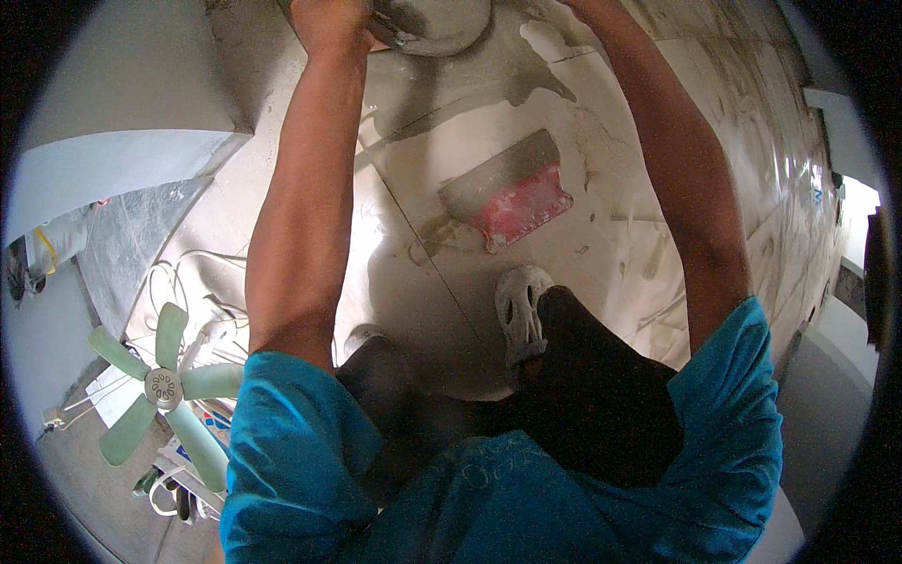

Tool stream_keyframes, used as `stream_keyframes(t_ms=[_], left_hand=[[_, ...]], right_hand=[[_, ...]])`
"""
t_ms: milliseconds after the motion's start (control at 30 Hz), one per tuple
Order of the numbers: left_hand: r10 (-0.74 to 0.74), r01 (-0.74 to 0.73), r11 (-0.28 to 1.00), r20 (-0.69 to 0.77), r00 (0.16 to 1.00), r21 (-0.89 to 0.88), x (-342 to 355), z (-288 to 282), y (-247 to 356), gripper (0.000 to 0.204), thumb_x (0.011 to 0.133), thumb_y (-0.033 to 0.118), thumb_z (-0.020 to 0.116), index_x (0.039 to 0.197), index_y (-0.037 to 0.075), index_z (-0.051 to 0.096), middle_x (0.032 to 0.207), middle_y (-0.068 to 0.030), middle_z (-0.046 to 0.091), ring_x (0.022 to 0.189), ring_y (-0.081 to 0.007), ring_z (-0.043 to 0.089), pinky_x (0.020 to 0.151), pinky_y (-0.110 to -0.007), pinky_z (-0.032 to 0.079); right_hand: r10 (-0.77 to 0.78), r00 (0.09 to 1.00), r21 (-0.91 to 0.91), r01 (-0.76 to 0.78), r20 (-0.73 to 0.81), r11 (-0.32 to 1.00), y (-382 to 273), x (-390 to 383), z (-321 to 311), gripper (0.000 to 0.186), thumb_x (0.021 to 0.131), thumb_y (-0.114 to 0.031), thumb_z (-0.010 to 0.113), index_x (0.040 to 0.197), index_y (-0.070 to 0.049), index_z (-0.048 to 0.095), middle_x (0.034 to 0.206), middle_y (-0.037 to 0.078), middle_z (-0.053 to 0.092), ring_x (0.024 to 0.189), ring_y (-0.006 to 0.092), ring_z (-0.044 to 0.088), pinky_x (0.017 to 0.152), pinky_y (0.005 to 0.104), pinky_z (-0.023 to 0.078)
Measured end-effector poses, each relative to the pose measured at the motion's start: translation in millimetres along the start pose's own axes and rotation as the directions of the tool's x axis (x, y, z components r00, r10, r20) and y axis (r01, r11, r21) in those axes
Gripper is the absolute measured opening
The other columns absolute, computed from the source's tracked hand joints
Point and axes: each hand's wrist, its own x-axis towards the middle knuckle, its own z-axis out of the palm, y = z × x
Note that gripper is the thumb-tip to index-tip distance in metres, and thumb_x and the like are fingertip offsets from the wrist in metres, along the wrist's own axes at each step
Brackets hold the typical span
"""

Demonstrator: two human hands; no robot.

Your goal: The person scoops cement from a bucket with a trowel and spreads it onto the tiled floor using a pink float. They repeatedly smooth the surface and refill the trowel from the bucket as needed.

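My left hand (329, 21) is at the top edge of the view, closed on the rim of a round grey metal pan (437, 26) smeared with wet cement. My right forearm (676, 160) reaches up toward the same spot, but its hand is cut off by the top edge. On the tiled floor (601, 254) between my arms lies a flat trowel-like scoop (512, 193) with a grey blade and a red back part, apart from both hands. Grey cement smears mark the tiles around it.
My grey perforated shoe (522, 315) stands on the tile below the scoop, and another shoe (365, 336) is near my left arm. A pale green fan (164, 385) lies at the lower left among white cables and papers. A grey wall block (122, 103) fills the upper left.
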Motion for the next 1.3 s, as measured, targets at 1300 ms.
stream_keyframes(t_ms=[1300], left_hand=[[-0.108,0.098,0.893,-0.001,0.994,0.44,-9,7,27,0.038,0.074,0.004,0.052,0.109,-0.005,0.065,0.095,-0.0193,0.07,0.088,-0.0254,0.067,0.077,-0.035,0.051]], right_hand=[[0.167,0.986,-0.049,-0.166,0.017,0.985,-15,-5,-6,0.053,0.073,-0.035,0.078,0.111,0.0,0.065,0.108,0.021,0.067,0.101,0.0336,0.064,0.088,0.0416,0.049]])
